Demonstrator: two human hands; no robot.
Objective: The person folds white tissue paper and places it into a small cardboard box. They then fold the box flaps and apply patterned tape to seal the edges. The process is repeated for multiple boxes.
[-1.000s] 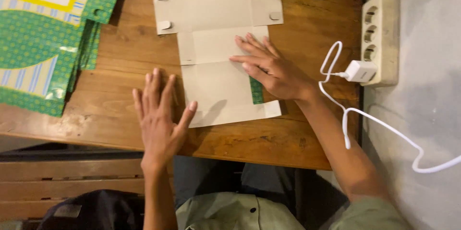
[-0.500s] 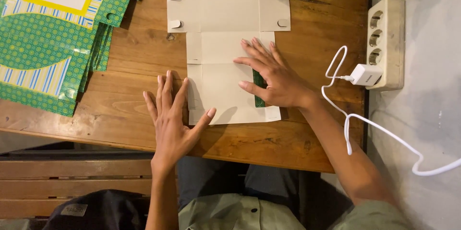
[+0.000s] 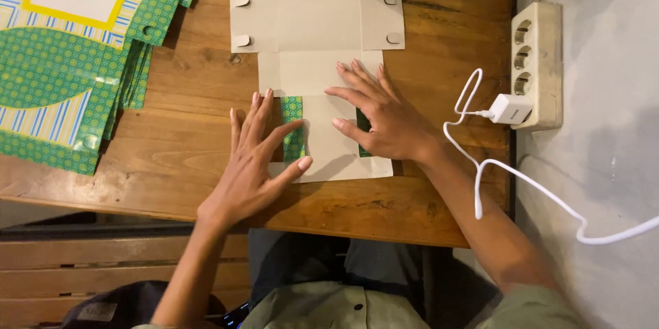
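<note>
Both hands lie flat, fingers spread: left hand [image 3: 255, 157] and right hand [image 3: 382, 117] pressing the unfolded cardboard box blank [image 3: 322, 61] on the wooden table [image 3: 199, 95].

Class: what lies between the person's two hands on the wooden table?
In the head view, between left hand and right hand lies the unfolded cardboard box blank, plain side up.

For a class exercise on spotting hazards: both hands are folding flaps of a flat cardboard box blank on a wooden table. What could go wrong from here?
1. The left hand and right hand press unevenly, so the box blank may crease crooked.
2. The right forearm lies close to the white cable; a snag might tug the charger.
</note>
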